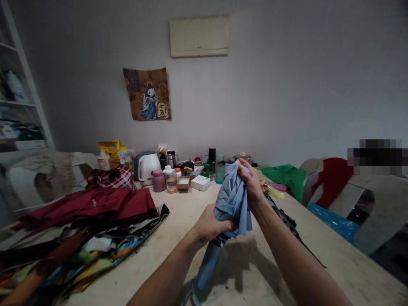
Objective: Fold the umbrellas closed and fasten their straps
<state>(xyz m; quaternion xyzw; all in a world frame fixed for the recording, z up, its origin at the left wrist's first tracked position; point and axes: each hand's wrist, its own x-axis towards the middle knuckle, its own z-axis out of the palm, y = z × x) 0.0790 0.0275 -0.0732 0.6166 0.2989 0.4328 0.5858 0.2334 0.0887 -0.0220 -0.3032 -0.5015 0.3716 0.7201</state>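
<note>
A light blue folding umbrella (232, 199) is held up over the table, its canopy gathered in loose folds. Its blue handle (208, 264) points down toward me, with a cord loop at the end. My left hand (212, 225) is closed round the lower part of the folded canopy, thumb across the front. Higher up, my right hand (250, 180) grips the top of the canopy from the right side. Part of the right fingers is hidden behind the cloth.
On the left lie a dark red cloth item (95, 206) and a multicoloured one (117, 250). A white kettle (148, 168), a pink jar (158, 180) and a small white box (200, 182) stand at the back. Rightward are a black folded item (283, 216) and a green bag (287, 178).
</note>
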